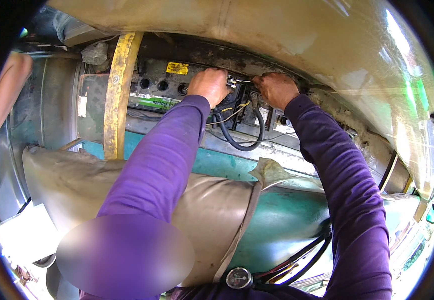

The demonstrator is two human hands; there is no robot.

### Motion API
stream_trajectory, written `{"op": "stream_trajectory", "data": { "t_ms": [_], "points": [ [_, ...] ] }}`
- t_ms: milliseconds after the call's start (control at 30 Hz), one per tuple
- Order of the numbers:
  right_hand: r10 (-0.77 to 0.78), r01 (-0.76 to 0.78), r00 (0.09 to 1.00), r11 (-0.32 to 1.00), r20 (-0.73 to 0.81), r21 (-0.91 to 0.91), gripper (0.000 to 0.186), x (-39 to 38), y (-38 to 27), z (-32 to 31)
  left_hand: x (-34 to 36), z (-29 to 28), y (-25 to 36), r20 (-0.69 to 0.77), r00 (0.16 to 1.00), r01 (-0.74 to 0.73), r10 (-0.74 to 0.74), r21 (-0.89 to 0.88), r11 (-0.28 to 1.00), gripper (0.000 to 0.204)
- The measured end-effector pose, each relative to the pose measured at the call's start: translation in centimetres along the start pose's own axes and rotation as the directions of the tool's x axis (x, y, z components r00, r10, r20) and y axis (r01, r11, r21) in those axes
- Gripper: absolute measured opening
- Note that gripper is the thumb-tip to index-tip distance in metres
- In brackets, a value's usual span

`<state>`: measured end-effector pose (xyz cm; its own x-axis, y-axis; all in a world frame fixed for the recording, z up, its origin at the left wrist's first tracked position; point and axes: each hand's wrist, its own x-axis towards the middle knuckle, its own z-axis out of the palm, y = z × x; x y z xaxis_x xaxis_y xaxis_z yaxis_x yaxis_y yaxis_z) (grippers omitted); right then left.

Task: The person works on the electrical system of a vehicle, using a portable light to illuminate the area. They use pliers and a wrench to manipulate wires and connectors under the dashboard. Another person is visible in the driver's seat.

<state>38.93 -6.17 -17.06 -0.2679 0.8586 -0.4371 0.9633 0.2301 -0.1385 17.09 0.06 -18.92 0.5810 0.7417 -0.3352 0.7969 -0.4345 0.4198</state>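
Access appears complete: the upper tan cover (217, 17), broad, curved and scuffed with a glossy sheen, stands above the opening, and the lower tan cover (212, 217), creased and leathery with a raised seam, lies below it. The teal panel (277, 220), smooth and painted, shows grime. Within the recess sits the black battery (152, 71), a boxy, dusty casing with round openings along it, exposed and in place. The yellow bar (118, 100), flat and chipped, stands across the recess.

Work at the connection appears under way and unfinished, both hands being engaged there. The left hand (208, 86) is narrow, fingers curled against the metal fitting (231, 80); whether it grips cannot be told. The right hand (277, 89) is bent inward, fingertips close together just beside the fitting; its hold is hidden. The black cable (244, 148), thick and rubbery, hangs in a loop below; its attachment cannot be confirmed. The fitting, small and bright, shows no verifiable tightness.
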Motion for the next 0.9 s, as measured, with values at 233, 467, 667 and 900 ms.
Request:
{"op": "stream_trajectory", "data": {
  "t_ms": [233,467,667,900],
  "points": [
    [-0.013,0.017,0.996,0.999,0.084,-0.048,0.027,2.5,-4.1,-4.0,0.1,0.1,-0.2,0.025,0.999,0.030,-0.029,-0.028,0.999,0.036],
    [0.164,-0.150,0.976,0.983,0.144,-0.106,0.019,4.8,-7.5,-7.0,-0.1,-0.3,-0.1,0.024,0.999,0.033,-0.032,-0.061,0.998,0.035],
    [0.043,-0.039,0.997,0.997,0.056,-0.068,0.026,-0.2,-0.8,-2.0,-0.1,-0.4,0.3,0.012,1.000,0.020,-0.019,-0.012,1.000,0.041],
    [0.051,-0.051,0.999,0.999,0.017,-0.015,0.032,-0.1,-1.1,-0.4,0.0,0.0,0.0,0.013,1.000,0.013,-0.012,-0.013,1.000,0.042]
  ]
}}
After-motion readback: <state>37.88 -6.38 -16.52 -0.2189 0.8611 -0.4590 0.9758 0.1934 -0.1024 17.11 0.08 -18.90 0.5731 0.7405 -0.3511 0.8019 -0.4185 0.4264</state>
